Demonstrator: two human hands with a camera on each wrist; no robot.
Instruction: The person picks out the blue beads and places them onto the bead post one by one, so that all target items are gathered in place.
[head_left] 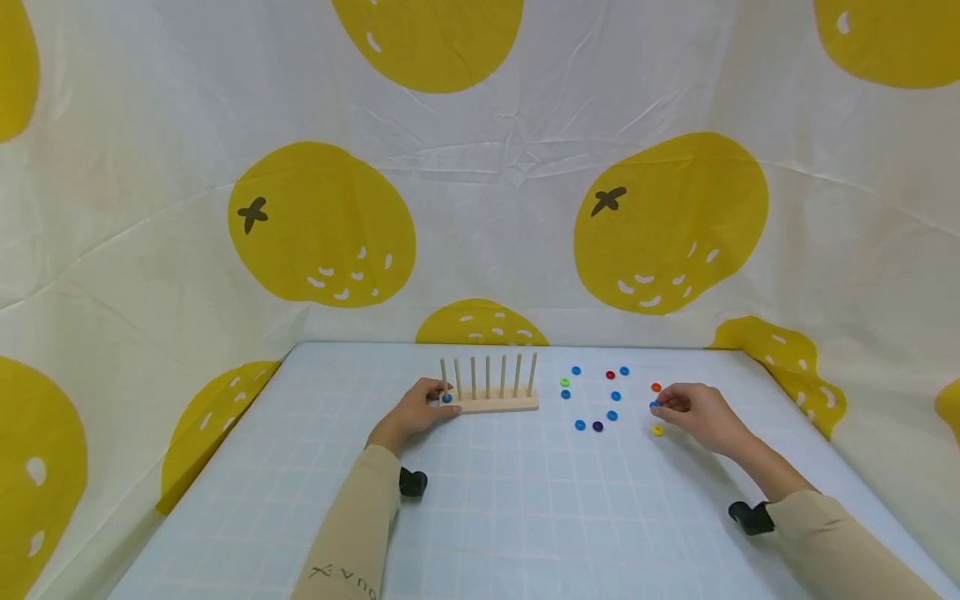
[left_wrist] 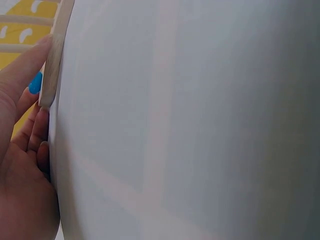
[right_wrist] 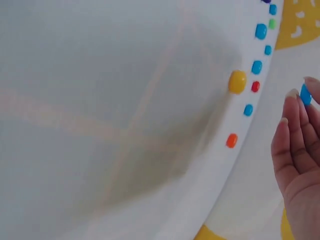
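left hand (head_left: 420,410) grips the wooden peg rack's (head_left: 491,402) end; right hand (head_left: 693,412) pinches a blue ring (head_left: 655,405) above the tabletop (head_left: 525,500).

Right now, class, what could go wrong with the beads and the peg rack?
The right hand only pinches its blue bead at the fingertips, so it could slip and roll. The left hand touches the rack at one end; a nudge might swing it toward the loose beads.

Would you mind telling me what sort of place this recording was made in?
Probably a staged tabletop recording booth: a lemon-print cloth backdrop encloses a pale gridded table, bearing only a wooden peg rack and small coloured rings.
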